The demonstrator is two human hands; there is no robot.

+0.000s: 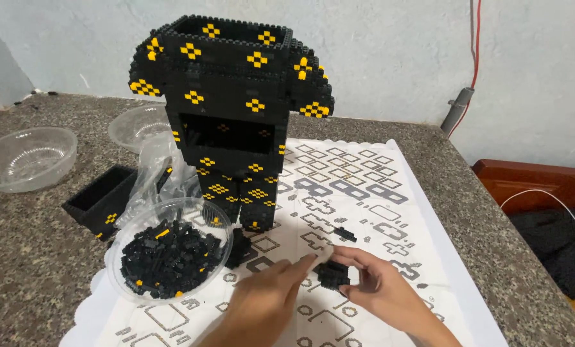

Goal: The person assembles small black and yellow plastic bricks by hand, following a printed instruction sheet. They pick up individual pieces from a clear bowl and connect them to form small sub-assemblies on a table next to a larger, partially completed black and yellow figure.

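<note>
Where the two hands meet on the patterned sheet (364,193), a small black brick cluster (333,275) is half hidden, so its shape is hard to make out; the right hand (383,289) curls closed around it, pinching it, while the left hand (268,301) reaches in with fingers extended, fingertips touching the cluster, and both forearms are cut off by the lower edge. Just left of the hands a clear bowl (121,277) holds loose black and yellow bricks, behind it stands a tall black-and-yellow model (233,115), its hollow top showing no contents, and an open black box (101,200) lies beside crumpled plastic. Two clear bowls (27,157) farther left look empty.
</note>
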